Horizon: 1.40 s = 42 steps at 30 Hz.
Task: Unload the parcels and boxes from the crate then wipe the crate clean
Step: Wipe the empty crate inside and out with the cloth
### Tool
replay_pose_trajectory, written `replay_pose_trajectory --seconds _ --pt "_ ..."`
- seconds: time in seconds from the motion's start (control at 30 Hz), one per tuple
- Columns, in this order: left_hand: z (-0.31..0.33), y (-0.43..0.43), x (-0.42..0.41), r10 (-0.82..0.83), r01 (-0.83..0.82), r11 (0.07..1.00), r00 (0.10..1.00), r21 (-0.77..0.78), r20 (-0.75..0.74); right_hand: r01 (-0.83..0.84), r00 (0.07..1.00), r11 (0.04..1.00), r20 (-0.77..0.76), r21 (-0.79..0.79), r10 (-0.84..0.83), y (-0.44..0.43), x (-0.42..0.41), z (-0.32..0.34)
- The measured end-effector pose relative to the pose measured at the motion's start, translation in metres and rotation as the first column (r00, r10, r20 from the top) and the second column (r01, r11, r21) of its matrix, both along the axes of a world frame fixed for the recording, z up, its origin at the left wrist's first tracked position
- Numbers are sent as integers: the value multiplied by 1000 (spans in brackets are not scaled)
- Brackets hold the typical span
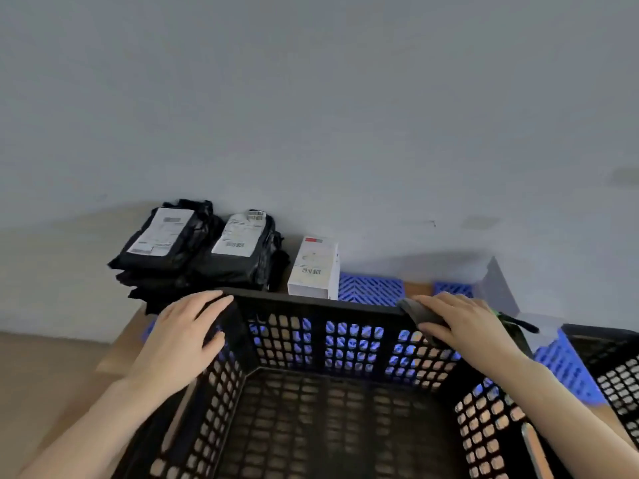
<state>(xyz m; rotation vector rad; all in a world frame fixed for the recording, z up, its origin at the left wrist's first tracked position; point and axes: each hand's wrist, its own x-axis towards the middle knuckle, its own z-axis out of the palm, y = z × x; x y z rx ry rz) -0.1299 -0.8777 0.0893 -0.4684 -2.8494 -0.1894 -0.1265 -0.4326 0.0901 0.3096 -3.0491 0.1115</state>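
The black crate (345, 307) stands empty on the counter (114, 357) directly before the person, so unloading appears complete and wiping is the step in hand. The parcels (193, 257) are stacked by the wall beyond its far left corner, the white box (313, 271) just beside them, clear of the work. The left hand (179, 330) lies on that corner, grip slack, fingers near straight, apparently steadying. The right hand (473, 323) has its grip pinched on a dark cloth (420, 311) at the far right rim.
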Motion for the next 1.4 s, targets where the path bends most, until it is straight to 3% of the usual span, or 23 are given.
replay_pose_trajectory --seconds 0.1,0.23,0.37,0.67,0.83,0.97,1.4 --pt "-1 -22 1 90 -95 992 994 87 62 -22 999 999 -51 -27 21 -31 -3 0" --pt "-7 -25 -2 20 -35 978 997 205 73 -30 994 999 -106 20 32 -95 -14 -4" --pt "-10 -23 -2 -87 85 978 996 192 2 -70 988 997 -139 18 72 -173 -28 -7" --pt "-20 -31 -6 -124 113 976 991 188 45 -184 979 982 -78 28 186 -301 -70 -6" --pt "-21 -31 -12 -136 126 982 989 138 66 -237 969 970 -61 52 240 -278 -68 -5" --pt "-15 -27 -16 -141 138 989 989 59 42 -185 976 979 -104 89 194 -241 -52 -9" --pt "-4 11 -8 -33 32 998 999 46 25 -12 998 989 -67 150 22 -11 8 -2"
